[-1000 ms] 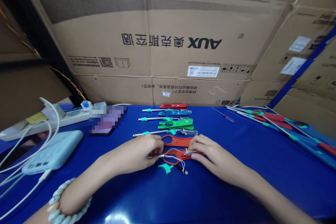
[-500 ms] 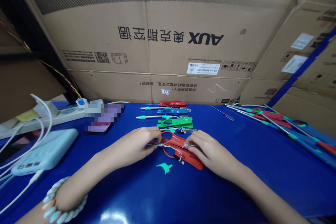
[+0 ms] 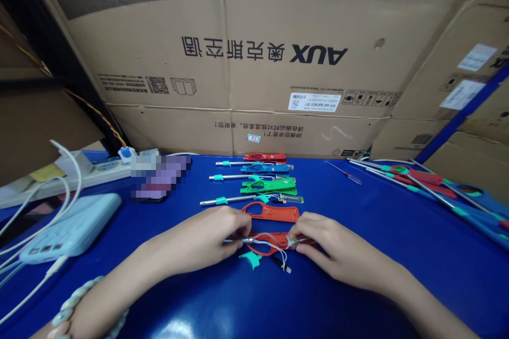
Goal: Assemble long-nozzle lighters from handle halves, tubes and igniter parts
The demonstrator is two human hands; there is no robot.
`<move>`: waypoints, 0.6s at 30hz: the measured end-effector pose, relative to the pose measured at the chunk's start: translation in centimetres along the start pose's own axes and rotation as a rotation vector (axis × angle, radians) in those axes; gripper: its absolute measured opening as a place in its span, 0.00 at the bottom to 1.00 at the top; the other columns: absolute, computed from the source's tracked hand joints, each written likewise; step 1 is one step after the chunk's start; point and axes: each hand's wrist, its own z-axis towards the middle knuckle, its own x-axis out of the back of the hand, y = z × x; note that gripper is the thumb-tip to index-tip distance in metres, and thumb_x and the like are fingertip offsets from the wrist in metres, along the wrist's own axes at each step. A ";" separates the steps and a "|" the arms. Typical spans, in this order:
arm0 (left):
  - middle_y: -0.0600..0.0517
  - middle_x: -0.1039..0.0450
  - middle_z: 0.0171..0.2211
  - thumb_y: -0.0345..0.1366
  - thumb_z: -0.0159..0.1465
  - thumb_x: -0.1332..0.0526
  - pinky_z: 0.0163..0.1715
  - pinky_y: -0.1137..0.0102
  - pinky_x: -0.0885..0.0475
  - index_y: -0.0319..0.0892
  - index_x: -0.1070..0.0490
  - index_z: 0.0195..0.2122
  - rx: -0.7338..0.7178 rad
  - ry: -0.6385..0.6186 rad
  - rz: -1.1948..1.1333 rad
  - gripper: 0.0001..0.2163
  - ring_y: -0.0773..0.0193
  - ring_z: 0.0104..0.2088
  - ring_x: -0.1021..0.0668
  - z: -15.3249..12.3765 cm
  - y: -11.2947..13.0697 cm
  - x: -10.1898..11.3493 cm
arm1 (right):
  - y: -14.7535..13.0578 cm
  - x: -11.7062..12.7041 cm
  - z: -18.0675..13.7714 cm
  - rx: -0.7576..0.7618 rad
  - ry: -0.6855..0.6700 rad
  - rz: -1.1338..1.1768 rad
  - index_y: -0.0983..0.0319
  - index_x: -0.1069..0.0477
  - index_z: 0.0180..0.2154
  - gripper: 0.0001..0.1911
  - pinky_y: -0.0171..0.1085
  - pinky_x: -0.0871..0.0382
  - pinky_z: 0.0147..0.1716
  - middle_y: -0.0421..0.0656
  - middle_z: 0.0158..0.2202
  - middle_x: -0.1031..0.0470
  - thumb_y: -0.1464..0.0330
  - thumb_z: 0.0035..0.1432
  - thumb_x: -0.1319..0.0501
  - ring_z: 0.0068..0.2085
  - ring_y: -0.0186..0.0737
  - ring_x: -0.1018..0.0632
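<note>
My left hand (image 3: 207, 241) and my right hand (image 3: 330, 249) both pinch an orange-red plastic tool (image 3: 270, 241) lying on the blue table (image 3: 254, 296). The left fingers close on its thin metal rod (image 3: 237, 241). The right fingers close on its other end, where thin white wires (image 3: 274, 249) trail out. A small teal plastic piece (image 3: 250, 259) lies just below the tool, touching neither hand.
Behind the hands lies a row of similar tools: orange (image 3: 274, 212), green (image 3: 270, 187), blue (image 3: 264, 168), red (image 3: 264, 157). Long rods and tools (image 3: 429, 183) lie at the right. A light-blue power bank (image 3: 71, 230), a power strip (image 3: 91, 169) and cardboard boxes (image 3: 246, 58) stand left and behind.
Both hands and the orange-red tool moved nearer to me. The tool now lies level next to the teal piece, not angled as half a second ago.
</note>
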 end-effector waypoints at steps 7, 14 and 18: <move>0.54 0.29 0.30 0.30 0.61 0.45 0.29 0.72 0.37 0.41 0.32 0.33 0.021 0.006 -0.055 0.03 0.65 0.29 0.29 -0.2 0.2 0.6 | 0.1 0.0 0.1 0.025 0.073 -0.035 0.60 0.32 0.36 0.07 0.37 0.33 0.37 0.43 0.35 0.27 0.73 0.64 0.47 0.37 0.39 0.28; 0.54 0.29 0.33 0.29 0.64 0.45 0.34 0.71 0.35 0.42 0.31 0.35 -0.008 0.075 -0.072 0.04 0.65 0.33 0.28 -0.2 -0.4 0.9 | 0.5 0.0 0.1 0.029 0.229 -0.042 0.60 0.32 0.39 0.08 0.38 0.32 0.40 0.44 0.39 0.30 0.71 0.65 0.49 0.39 0.39 0.27; 0.53 0.29 0.34 0.28 0.63 0.44 0.34 0.71 0.35 0.42 0.30 0.33 -0.027 0.038 -0.017 0.05 0.64 0.34 0.28 0.0 -1.0 0.6 | 0.4 -0.3 0.3 0.023 0.200 -0.090 0.61 0.30 0.38 0.08 0.38 0.31 0.38 0.44 0.38 0.31 0.71 0.64 0.48 0.38 0.39 0.28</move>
